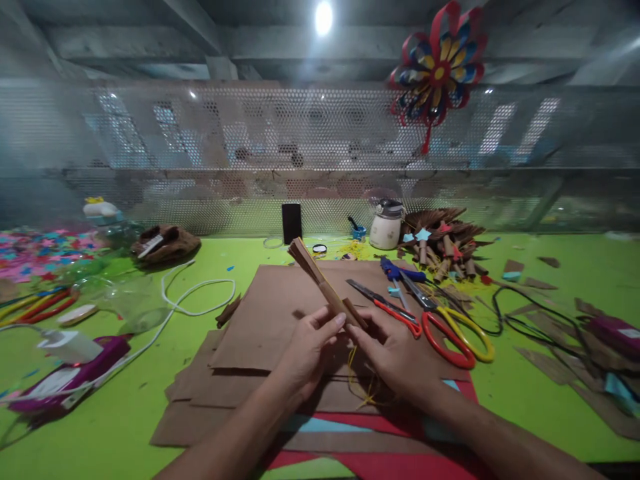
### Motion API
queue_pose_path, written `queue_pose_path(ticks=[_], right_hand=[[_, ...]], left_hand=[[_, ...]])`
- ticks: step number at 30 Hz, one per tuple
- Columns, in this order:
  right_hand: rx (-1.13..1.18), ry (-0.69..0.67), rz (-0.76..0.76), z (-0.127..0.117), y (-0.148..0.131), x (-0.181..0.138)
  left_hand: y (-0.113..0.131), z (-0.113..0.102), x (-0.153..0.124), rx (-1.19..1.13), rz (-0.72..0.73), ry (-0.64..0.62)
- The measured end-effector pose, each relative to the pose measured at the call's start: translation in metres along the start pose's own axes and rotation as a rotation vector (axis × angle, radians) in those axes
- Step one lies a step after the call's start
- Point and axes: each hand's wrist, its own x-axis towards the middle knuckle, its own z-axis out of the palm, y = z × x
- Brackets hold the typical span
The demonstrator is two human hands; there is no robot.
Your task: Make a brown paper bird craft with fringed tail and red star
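A narrow bundle of folded brown paper (320, 280) slants up and away over the middle of the table, its layered far end slightly fanned. My left hand (313, 347) closes around its lower part, thumb on top. At the near end my right hand (387, 347) pinches the bundle, with a small brown flap standing up beside its fingers. Loose yellow string (367, 390) hangs below my hands. Under them lie stacked brown paper sheets (250, 333) above red and light blue sheets. Red-handled scissors (395, 313) rest just beyond my right hand.
Larger scissors (450, 337) and a blue glue gun (400, 272) lie to the right. A pile of brown paper pieces (445, 247) sits behind them, near a white jar (386, 227). A black phone (292, 223) stands at the back. At left are a white cable (200, 312) and purple power strip (95, 360).
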Motion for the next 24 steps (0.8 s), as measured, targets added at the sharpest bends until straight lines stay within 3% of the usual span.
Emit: queue_pose_path(ticks=[6, 11, 24], right_hand=[[0.213, -0.055, 0.080, -0.003, 0.001, -0.001], [0.217, -0.072, 0.101, -0.010, -0.005, 0.000], [0.333, -0.074, 0.134, -0.007, -0.015, 0.005]], left_hand=[[0.002, 0.000, -0.001, 0.030, -0.062, 0.003], [0.004, -0.001, -0.003, 0.060, -0.096, 0.019], [0.009, 0.004, -0.002, 0.052, -0.020, 0.020]])
